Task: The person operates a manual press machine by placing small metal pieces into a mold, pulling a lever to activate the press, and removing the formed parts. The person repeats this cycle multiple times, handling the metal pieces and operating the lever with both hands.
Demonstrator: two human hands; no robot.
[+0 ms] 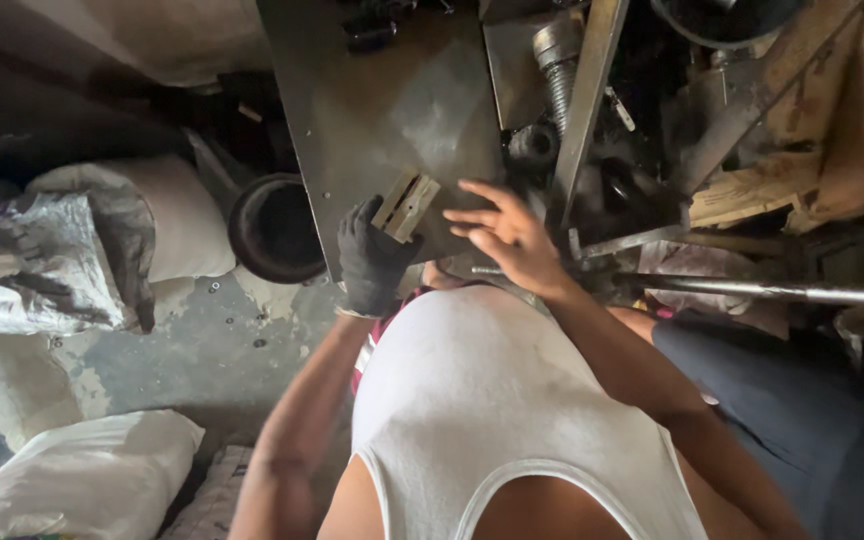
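Fabric filled the lower centre of the frame: a white, smooth sleeveless top over the person's chest. Above it, left of centre, the left hand, in a dark knit glove, was clenched around a small pale block with grooves cut across its face, flat-sided and angular; whether wood or metal could not be told. The block sat lifted at the near edge of the tabletop, a dull, scuffed grey steel plate. Just beside it, at centre, the bare right hand hung released, fingers spread, grasping nothing. By the look of it, the block was picked up but not yet set anywhere. Farther off, upper right, stood a thick threaded bolt, a slanted flat steel bar and dark greasy machine parts. At left lay crumpled woven sacks and a round dark pot on the stained concrete floor.
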